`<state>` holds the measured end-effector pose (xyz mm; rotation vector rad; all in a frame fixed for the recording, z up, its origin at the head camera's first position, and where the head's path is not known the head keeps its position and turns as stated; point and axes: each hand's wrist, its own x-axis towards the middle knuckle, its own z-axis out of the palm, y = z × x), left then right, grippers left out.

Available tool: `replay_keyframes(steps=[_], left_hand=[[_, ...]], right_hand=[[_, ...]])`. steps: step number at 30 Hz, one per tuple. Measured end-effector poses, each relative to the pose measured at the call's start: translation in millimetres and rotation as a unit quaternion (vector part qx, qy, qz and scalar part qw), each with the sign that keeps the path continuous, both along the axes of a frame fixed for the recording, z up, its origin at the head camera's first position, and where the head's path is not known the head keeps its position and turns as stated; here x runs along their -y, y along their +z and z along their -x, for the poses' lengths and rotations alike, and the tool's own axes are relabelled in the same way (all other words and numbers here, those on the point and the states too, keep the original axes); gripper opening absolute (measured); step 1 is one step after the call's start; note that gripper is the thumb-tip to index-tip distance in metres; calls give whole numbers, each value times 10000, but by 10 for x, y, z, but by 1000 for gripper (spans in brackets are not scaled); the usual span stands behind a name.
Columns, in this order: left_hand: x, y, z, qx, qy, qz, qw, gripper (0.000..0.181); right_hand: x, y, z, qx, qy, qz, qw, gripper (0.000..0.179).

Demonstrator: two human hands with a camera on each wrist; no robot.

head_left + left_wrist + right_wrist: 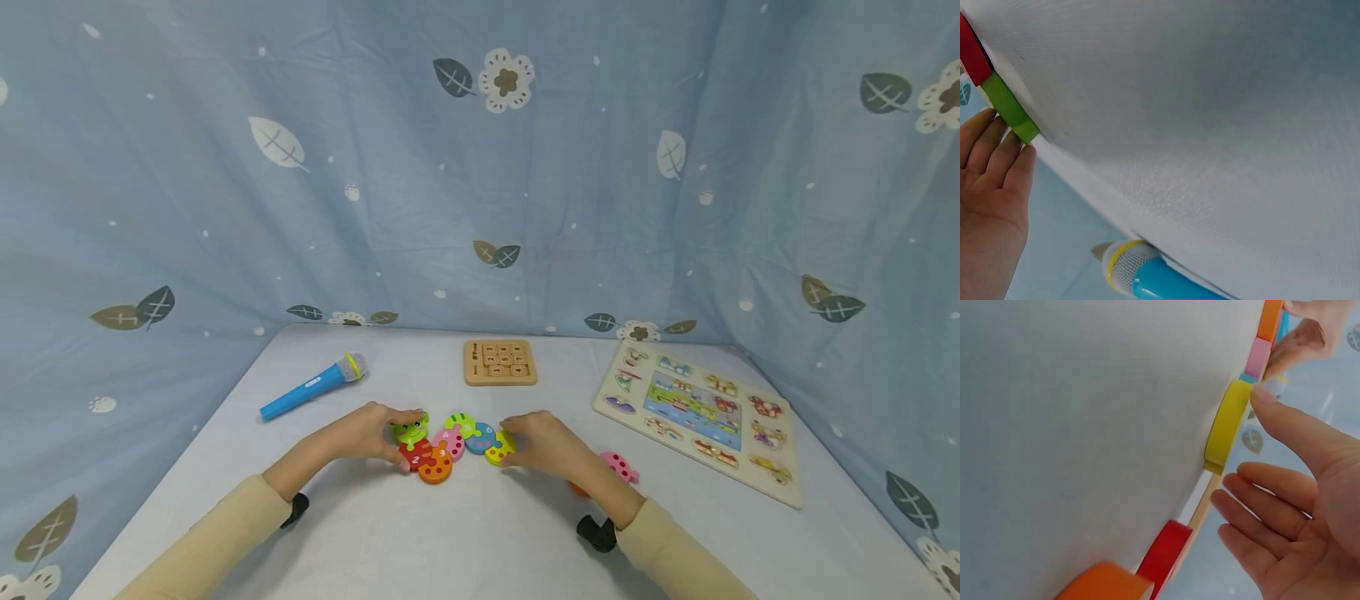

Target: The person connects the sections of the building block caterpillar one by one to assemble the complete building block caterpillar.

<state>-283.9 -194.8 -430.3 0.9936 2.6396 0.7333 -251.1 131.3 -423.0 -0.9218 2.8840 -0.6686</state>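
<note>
A wooden caterpillar number puzzle lies in a curved chain on the white table. Its green face piece (411, 431) and red piece with a 2 (415, 456) are at the left end, followed by orange (436, 468), pink (450, 443), green (461, 423), blue (480, 438) and yellow (500, 451) pieces. My left hand (367, 433) spans the face end, with fairly straight fingers touching the green edge (1010, 106) in the left wrist view. At the yellow end is my right hand (543, 442); its thumb touches the yellow edge (1229, 422), the other fingers extended and apart.
A dotted pink piece (619, 466) and an orange piece (578, 490) lie partly hidden behind the right forearm. A blue toy microphone (307, 390) lies at left, a wooden number slide puzzle (500, 362) at back centre, and a picture peg board (697, 417) at right.
</note>
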Motion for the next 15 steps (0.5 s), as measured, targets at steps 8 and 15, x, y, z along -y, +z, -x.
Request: replay_keyframes(steps=[8,15], left_hand=[[-12,24,2,33,75,13,10000,82],[-6,10,-3,83,86,12,9999,83]], right_hand=[[-171,69,-81,77,51,625,9980,52],[-278,113,-122,95,-34,529,9985,54]])
